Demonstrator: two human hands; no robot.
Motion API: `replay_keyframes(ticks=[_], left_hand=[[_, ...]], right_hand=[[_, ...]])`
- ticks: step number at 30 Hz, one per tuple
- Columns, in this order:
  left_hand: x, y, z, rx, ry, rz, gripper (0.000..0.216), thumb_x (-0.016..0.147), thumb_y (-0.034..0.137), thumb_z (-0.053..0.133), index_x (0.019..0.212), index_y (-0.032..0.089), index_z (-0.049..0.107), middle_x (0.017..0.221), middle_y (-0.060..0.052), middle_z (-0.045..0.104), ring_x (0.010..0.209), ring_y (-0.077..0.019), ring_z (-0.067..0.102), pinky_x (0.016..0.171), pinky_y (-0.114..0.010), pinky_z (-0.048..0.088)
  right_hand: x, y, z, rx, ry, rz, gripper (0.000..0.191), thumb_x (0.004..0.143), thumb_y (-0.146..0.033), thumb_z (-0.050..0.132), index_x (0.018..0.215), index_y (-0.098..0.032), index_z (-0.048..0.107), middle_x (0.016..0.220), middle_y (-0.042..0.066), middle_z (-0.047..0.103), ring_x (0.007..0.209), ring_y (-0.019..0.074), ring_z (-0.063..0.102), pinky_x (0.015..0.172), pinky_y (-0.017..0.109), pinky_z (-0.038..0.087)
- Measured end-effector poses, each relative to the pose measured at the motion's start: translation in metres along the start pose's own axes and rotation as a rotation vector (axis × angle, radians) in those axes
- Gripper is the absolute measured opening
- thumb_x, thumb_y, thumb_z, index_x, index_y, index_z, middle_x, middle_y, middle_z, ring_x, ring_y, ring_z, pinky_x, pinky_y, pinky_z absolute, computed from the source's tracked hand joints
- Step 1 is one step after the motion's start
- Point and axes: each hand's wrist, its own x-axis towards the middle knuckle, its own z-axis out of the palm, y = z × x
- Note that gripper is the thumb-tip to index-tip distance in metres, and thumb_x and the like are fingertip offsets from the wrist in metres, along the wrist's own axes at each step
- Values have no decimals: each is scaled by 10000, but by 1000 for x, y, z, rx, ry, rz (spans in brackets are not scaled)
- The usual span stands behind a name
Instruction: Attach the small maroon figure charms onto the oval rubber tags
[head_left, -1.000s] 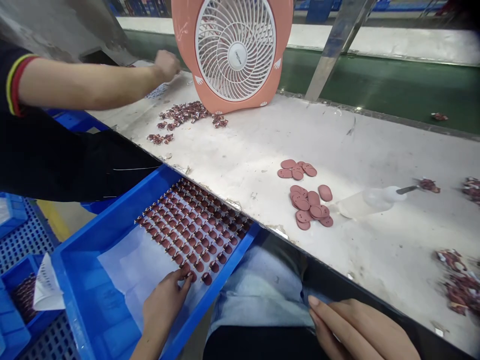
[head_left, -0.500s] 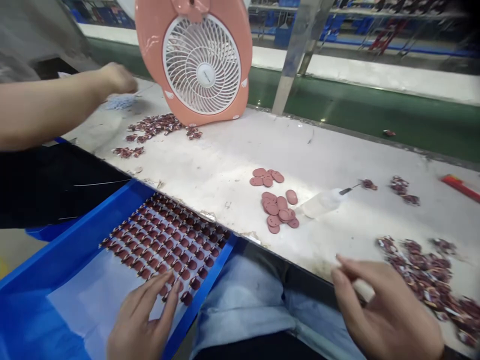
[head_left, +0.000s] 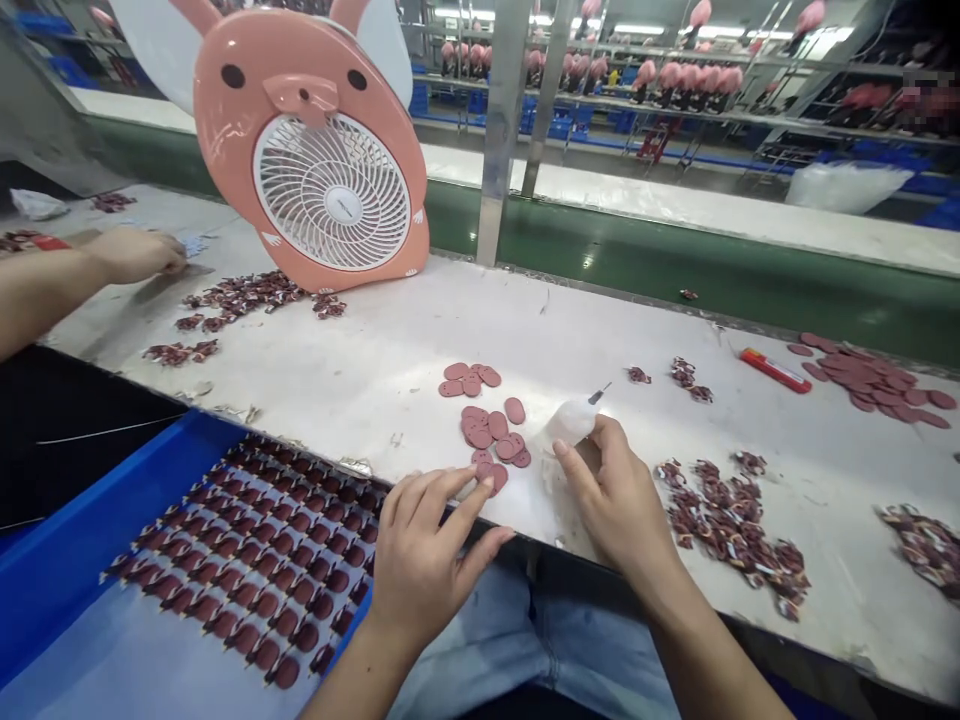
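My left hand (head_left: 439, 540) is at the table's front edge. Its fingertips touch a reddish-brown oval piece (head_left: 496, 480) at the near end of a small pile, and the thumb stands apart. My right hand (head_left: 619, 490) has thumb and fingers around a translucent white squeeze bottle (head_left: 573, 424) with a thin needle tip pointing up and right. More oval pieces (head_left: 478, 428) lie beside the bottle, some with small dark marks. To the right is a heap of small dark-red and white bow-like pieces (head_left: 739, 520). Below left, a blue tray (head_left: 67, 530) holds rows of assembled dark-red pieces (head_left: 270, 560) on white sheets.
A pink animal-shaped fan (head_left: 225, 130) stands at the back left. Beyond it, another person's hand (head_left: 142, 255) reaches over the table. A red cutter-like tool (head_left: 774, 370) and a larger pile of ovals (head_left: 877, 380) lie at the right. A metal post (head_left: 501, 130) rises behind.
My left hand has moved from over the tray to the oval pieces. My right hand has come from beside the bow-like pieces to the squeeze bottle and closed around it. The view has turned right.
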Motion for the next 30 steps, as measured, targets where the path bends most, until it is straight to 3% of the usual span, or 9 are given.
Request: replay_keyframes(ticks=[6,9,12,18,20,22,25,27,30], left_hand=[[-7,4,5,-27,54,128,255,796,159,733,1030,253,692,958,-2,795,872,-190,691,908,-382,404],[-10,0,7,-37,86,213,273,775,126,748,1019,233,687,945,-1,803,797,-171,702,864,-358,430],[-13,-4,4,-56,138,258,315,748,96,765,1023,216,671,896,-5,808,776,-161,714,864,-341,447],[-11,15,-10,-182,184,270,340,729,125,781,1031,248,684,871,8,809,750,-157,715,923,-329,450],[-13,26,-10,-429,180,37,301,766,221,767,1048,283,680,917,-11,801,784,-172,710,856,-321,503],[-17,37,-9,-880,69,-414,230,842,422,662,1017,273,684,846,-50,780,712,-176,693,684,-293,536],[-24,50,-6,-1541,-386,-1033,530,786,692,538,828,193,710,624,-68,709,497,-147,612,493,-242,450],[-26,54,-4,-1768,-627,-1179,551,650,713,673,690,163,692,563,-56,667,457,-129,570,479,-228,403],[-26,56,-3,-1963,-789,-1214,461,510,538,871,629,144,666,561,-15,623,471,-92,515,495,-206,363]], right_hand=[[-17,0,-8,395,2,74,326,946,-496,352,1097,-225,451,857,11,565,739,198,609,656,355,544],[-28,-8,-11,492,-52,156,314,890,-517,538,994,-229,469,740,-33,525,539,140,534,466,259,488],[-40,-20,-12,524,-123,256,314,825,-439,713,863,-207,503,713,-33,556,501,104,510,425,207,437],[-48,-35,-13,737,-381,386,334,819,-462,704,855,-193,510,705,-24,596,533,106,545,446,194,479],[-47,-35,-18,810,-461,390,341,806,-448,716,875,-198,493,708,-27,603,516,95,536,437,179,454],[-47,-35,-24,876,-554,366,369,796,-463,719,892,-210,468,675,-25,624,516,103,558,480,194,458],[-49,-32,-31,934,-692,317,374,795,-467,714,888,-212,456,681,-16,625,578,126,604,566,228,469],[-51,-30,-33,929,-757,312,357,770,-383,755,897,-205,472,730,-16,612,612,115,586,561,204,435],[-54,-28,-32,922,-839,358,369,722,-278,799,891,-200,481,718,-30,595,608,87,533,542,167,383]])
